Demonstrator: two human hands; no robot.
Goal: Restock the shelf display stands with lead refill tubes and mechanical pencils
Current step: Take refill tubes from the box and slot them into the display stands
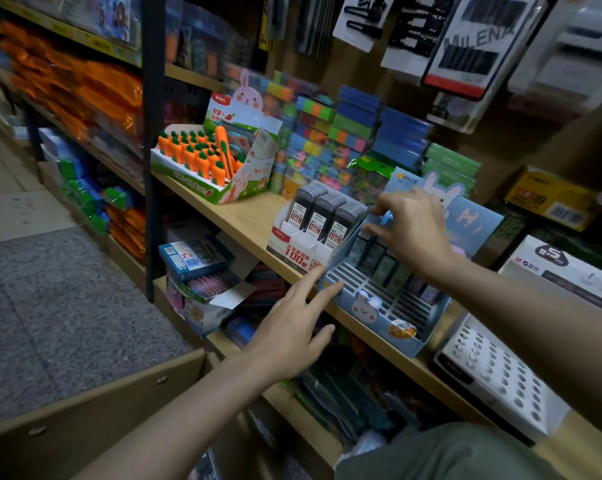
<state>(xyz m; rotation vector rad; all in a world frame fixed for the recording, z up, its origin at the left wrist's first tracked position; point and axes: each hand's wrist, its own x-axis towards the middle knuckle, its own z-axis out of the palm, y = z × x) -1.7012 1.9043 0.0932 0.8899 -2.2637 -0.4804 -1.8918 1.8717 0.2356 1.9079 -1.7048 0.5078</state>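
A blue bunny display stand sits on the wooden shelf, with slotted rows and a few dark packs at its back. Beside it on the left stands a white display box full of dark lead refill tubes. My left hand has straight fingers touching the blue stand's front left corner. My right hand reaches over the stand and pinches its upper left edge, a small blue piece showing between thumb and fingers.
A carrot-pencil display box stands further left on the shelf. Stacks of coloured packs fill the back. White boxes sit right of the stand. An open cardboard box flap is at lower left; lower shelves hold more stock.
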